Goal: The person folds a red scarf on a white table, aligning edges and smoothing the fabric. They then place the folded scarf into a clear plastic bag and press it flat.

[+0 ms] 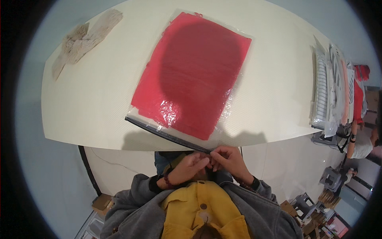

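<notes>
Red cloth (pixel 199 63) is encased in a glossy rectangular bag (pixel 190 85). Its black strip (pixel 167 136) is pinched by the right fingers (pixel 216 154); the left fingers' (pixel 202 163) state cannot be told.

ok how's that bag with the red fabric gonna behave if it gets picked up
The clear bag would probably flop rather than stay stiff, since its plastic looks thin and the red fabric inside lies flat and wrinkled. Its glossy glare suggests it may slide easily on the table. The straighter black strip along one edge may flex less.

Bag (pixel 195 75) mid-table (pixel 278 79) | cloth (pixel 99 30) at far left | packets (pixel 334 87) at right end
</notes>
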